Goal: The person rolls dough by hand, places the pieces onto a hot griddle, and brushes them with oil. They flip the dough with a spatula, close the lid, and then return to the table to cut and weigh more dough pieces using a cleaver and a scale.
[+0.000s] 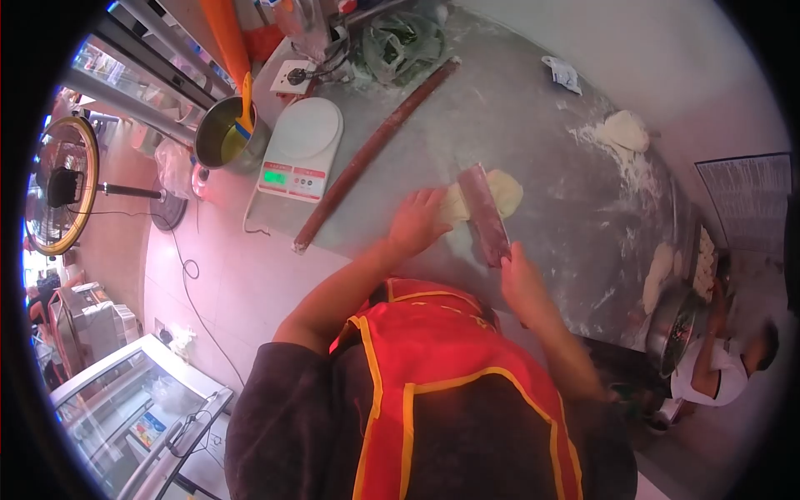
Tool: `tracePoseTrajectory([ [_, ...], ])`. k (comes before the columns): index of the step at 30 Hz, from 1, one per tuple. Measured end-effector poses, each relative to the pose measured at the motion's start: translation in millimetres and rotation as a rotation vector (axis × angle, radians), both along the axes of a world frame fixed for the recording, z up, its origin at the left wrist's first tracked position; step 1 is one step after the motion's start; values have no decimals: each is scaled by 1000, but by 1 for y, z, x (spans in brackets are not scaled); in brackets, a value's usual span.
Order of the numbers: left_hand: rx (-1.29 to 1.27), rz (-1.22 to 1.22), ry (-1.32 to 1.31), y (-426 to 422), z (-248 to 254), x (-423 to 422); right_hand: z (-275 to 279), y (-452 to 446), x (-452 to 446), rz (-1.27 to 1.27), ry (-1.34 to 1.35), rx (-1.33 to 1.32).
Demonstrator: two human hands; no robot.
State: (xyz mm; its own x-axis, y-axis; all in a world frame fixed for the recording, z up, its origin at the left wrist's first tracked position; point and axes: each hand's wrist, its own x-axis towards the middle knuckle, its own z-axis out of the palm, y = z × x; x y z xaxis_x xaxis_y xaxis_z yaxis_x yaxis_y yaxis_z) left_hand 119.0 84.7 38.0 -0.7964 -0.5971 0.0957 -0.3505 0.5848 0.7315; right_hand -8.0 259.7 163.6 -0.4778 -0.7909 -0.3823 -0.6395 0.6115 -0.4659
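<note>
Head view: reddish tool (483,212) hides middle of dough (506,193); right hand (520,275) fingers grip tool, left hand (418,222) fingers open, blurred.

A hand could pass over the bench (567,175) between the dough (505,193) and the lump (625,132) near the right edge. Leftward, the long pin (379,150) slants across as a low bar before the scale (302,146) and pot (223,137). The bag (400,48) crowds its far end; the bowl (672,329) obstructs the near right corner.
</note>
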Motion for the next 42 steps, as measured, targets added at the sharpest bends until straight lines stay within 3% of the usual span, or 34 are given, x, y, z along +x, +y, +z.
tracePoseTrajectory([
  [3,30,5,19,-1,-4,4,14,-12,8,-8,-8,95],
  [12,-21,126,-11,5,-11,4,-44,-38,-6,168,-59,40],
  [14,58,193,-80,5,-11,1,-59,-53,2,86,-58,68],
  [20,107,277,35,-31,-28,22,-73,-64,16,8,-57,-5],
  [21,611,339,387,-53,-24,31,-71,-63,19,15,-41,-1],
  [23,564,510,512,-97,2,55,-70,-64,20,28,-33,-19],
  [24,14,612,263,-113,49,67,-69,-65,20,33,-27,-29],
  [26,-174,776,177,-165,39,80,-70,-65,22,22,-16,-39],
  [29,-56,725,-65,-215,17,100,-68,-66,23,14,-1,-22],
  [32,-582,807,-140,-208,4,97,-64,-68,25,19,18,19],
  [34,-602,731,69,-184,13,82,-64,-67,27,11,31,33],
  [36,-288,527,188,-126,23,68,-68,-66,27,-9,44,33],
  [37,-43,325,-42,-112,5,55,-72,-65,24,-12,20,4],
  [39,-151,292,115,-62,-30,35,-78,-62,10,-19,-24,-55],
  [41,159,294,44,-42,-40,17,-72,-52,0,-34,38,-149],
  [42,192,289,55,-35,-40,11,-66,-46,-2,-42,65,-190],
])
